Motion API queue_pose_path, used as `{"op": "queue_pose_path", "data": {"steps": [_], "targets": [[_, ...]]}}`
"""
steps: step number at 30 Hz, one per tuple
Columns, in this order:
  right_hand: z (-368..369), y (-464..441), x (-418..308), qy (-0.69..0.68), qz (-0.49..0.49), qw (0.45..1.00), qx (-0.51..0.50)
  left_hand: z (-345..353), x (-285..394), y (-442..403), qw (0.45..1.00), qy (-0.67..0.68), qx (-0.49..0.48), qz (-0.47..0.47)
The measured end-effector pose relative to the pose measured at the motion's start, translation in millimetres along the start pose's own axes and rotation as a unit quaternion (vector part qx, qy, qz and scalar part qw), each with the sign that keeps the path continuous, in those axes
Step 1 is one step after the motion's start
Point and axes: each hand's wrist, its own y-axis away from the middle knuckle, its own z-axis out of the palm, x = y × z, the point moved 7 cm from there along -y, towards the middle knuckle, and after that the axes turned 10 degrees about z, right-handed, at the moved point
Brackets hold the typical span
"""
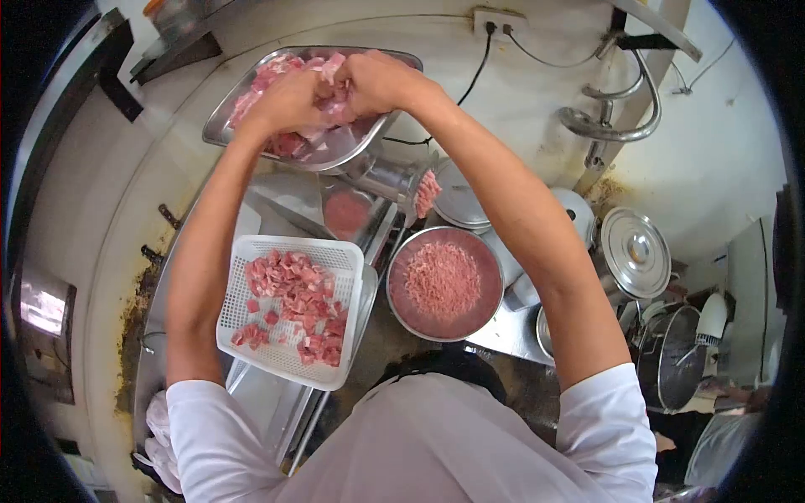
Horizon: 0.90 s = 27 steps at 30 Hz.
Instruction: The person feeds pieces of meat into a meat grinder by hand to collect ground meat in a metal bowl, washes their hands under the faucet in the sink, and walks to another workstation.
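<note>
Raw meat (292, 144) in pink chunks fills part of the steel feed tray (216, 126) on top of a meat grinder (377, 178). My left hand (293, 102) is in the tray, its fingers curled on meat pieces. Close beside it, my right hand (375, 82) is closed over pieces too, with its fingertips partly hidden. Ground meat (427, 194) hangs in strands from the grinder's outlet. Below the outlet, a round steel bowl (401, 323) holds minced meat (443, 281). A white perforated basket (237, 345) with diced meat (293, 285) stands below the tray.
A wall socket (501, 23) with plugged-in cords is above. Lidded pots (635, 251) stand at the right, near a metal dough hook (612, 126). A co-worker's sleeve (725, 448) shows at the lower right. White plastic bags (161, 436) sit at lower left.
</note>
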Motion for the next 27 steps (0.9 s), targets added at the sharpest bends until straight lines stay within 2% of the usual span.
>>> {"op": "queue_pose_path", "data": {"steps": [2, 4, 6, 7, 9, 12, 13, 17, 19, 20, 22, 23, 25, 26, 27], "targets": [[-0.3, 5.0, -0.2, 0.003, 0.012, 1.000, 0.005, -3.9, -5.3, 4.1, 0.995, 0.067, 0.077, 0.000], [15.0, -11.9, 15.3, 0.022, 0.034, 0.999, -0.011, 0.0, -11.5, -8.0, 0.997, 0.060, 0.038, 0.008], [16.7, -19.4, 18.6, 0.012, 0.036, 0.999, -0.007, 3.9, -12.8, -16.1, 0.998, -0.016, 0.009, 0.053], [21.1, -25.5, 20.2, 0.005, 0.048, 0.999, -0.019, 12.8, -16.9, -11.9, 0.998, -0.003, -0.003, 0.056], [31.6, -34.2, 14.0, 0.059, 0.020, 0.997, -0.055, 11.2, -19.1, -1.9, 0.989, 0.072, 0.098, 0.079], [29.5, -31.5, 13.1, 0.092, 0.043, 0.994, -0.034, 21.7, -20.2, -2.8, 0.997, 0.034, 0.066, 0.037], [21.9, -23.9, 9.2, 0.048, 0.018, 0.999, 0.009, 17.7, -11.3, -7.1, 0.998, -0.018, 0.048, 0.025], [12.5, -15.0, 0.0, 0.047, -0.030, 0.998, 0.013, 5.8, -6.7, -2.6, 0.999, 0.035, -0.005, -0.014], [6.1, -8.4, 11.0, 0.016, 0.044, 0.999, 0.001, -13.8, -3.5, 3.7, 0.990, 0.053, 0.124, 0.042], [7.2, -8.0, 10.8, 0.016, 0.046, 0.999, 0.005, -18.3, -7.2, 4.1, 0.990, 0.051, 0.125, 0.045], [10.9, -10.4, 11.4, -0.005, 0.059, 0.998, 0.032, -19.7, -13.9, 9.8, 0.978, 0.182, -0.002, -0.101], [10.1, -12.3, 13.2, -0.004, 0.058, 0.998, 0.034, -16.5, -22.5, 6.3, 0.978, 0.181, 0.000, -0.100], [18.4, -13.7, 14.6, 0.017, 0.066, 0.997, -0.042, -16.6, -6.8, -1.6, 0.979, 0.129, 0.025, 0.155], [18.5, -15.7, 13.6, 0.019, 0.061, 0.997, -0.043, -14.3, -11.8, -0.3, 0.980, 0.128, 0.028, 0.151], [21.4, -19.4, 15.2, 0.017, 0.063, 0.997, -0.052, -15.3, -14.1, -0.8, 0.990, 0.108, 0.031, 0.090]]}}
